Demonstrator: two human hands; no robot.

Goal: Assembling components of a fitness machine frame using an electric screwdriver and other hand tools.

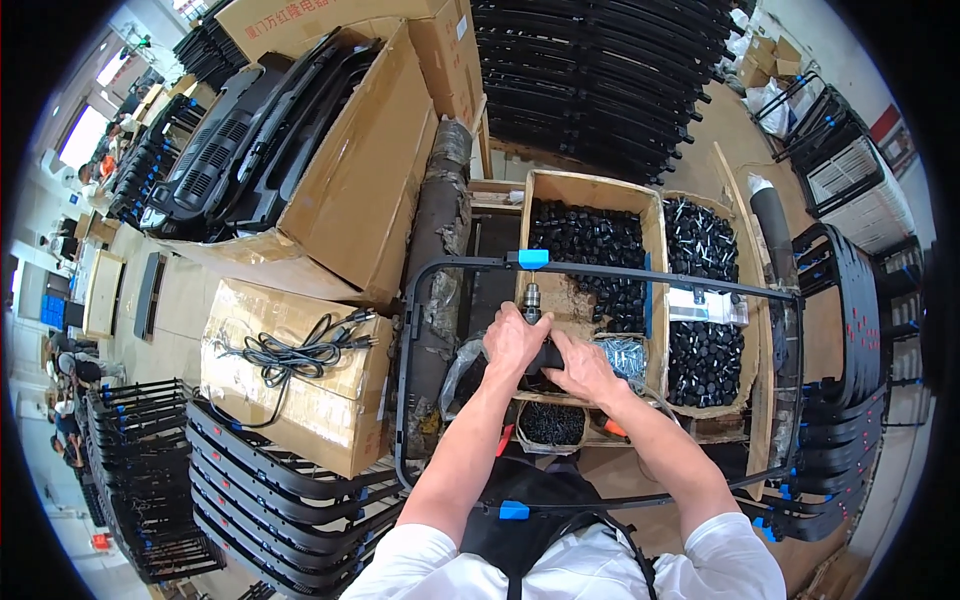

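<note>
A power drill (532, 297) points away from me, its metal chuck showing beyond my fingers. My left hand (513, 342) is closed round its front part. On its dark body, behind that, my right hand (585, 370) is closed too; the palms hide most of the tool. Both hands are inside the outline of a large black tubular frame (690, 281), which lies across the bench and reaches back toward my waist. A blue pad (534, 259) sits on the frame's far bar, just past the chuck, and another blue pad (514, 511) is on the near bar.
Wooden bins (655, 215) hold black caps and bolts. Silver screws (622, 357) lie beside my right hand, and a tub of small black screws (552, 424) stands nearer me. At left are a carton with a coiled cable (300, 350) and a box of black panels (370, 150). Stacked frames (600, 80) rise behind.
</note>
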